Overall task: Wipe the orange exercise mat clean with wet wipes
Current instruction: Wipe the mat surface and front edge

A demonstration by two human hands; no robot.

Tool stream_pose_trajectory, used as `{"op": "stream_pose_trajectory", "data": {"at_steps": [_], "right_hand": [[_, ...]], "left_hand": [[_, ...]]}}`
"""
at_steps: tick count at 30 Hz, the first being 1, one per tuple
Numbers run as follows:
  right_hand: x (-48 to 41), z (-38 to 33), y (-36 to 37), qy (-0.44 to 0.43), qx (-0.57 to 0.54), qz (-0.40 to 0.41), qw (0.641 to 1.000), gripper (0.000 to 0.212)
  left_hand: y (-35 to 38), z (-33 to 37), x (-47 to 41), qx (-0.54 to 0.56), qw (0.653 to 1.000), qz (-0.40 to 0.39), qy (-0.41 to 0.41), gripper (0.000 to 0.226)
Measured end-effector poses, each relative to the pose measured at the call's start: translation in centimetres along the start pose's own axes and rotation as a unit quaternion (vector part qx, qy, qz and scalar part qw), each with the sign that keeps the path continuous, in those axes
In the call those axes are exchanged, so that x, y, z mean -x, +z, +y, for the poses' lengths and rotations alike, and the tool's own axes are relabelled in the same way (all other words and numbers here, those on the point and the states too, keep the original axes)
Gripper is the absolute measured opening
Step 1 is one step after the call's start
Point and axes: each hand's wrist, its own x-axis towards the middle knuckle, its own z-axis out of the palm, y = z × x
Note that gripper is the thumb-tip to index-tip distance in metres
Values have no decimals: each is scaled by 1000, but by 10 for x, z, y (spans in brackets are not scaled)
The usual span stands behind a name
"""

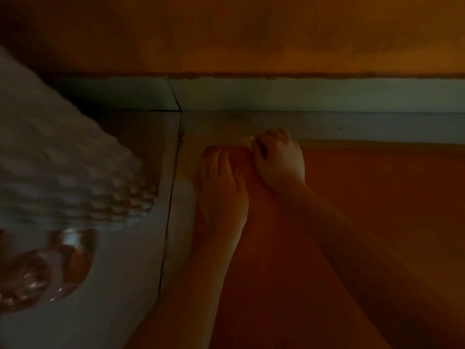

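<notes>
The mat (377, 197) lies flat on the floor (120, 285), with its far edge near the skirting (314, 96) and its far-left corner right under both hands. The left hand (221, 180) rests flat on that corner, fingers straight, pressing it down. The right hand (279, 157) is just beside it at the far edge, fingers curled round a pale scrap. I take that to be the wipe (247, 140), though it's dim and only a bit pokes out.

What could go wrong, I reckon: the wipe looks bunched so small that little of it meets the mat, so a stroke may just smear. If the left hand lifts, the corner could ride up or the mat could slide on the smooth tile. This tight to the edge, the wipe can slip onto the floor and drag grit back on. Also, a white knit cloth (63, 172) and some shiny glassy thing (68, 260) sit off to the left — a wide elbow swing might catch them.
</notes>
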Motion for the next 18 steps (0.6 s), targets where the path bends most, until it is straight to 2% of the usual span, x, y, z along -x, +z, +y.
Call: {"op": "stream_pose_trajectory", "data": {"at_steps": [2, 6, 18], "right_hand": [[2, -4, 1, -7, -10, 16, 1000, 30], [2, -3, 1, -10, -24, 13, 1000, 41], [2, -5, -2, 23, -20, 2, 1000, 31]], "left_hand": [[9, -4, -1, -62, 998, 10, -7, 53], [14, -6, 3, -71, 997, 14, 0, 48], [12, -3, 3, -74, 997, 20, 0, 43]]}}
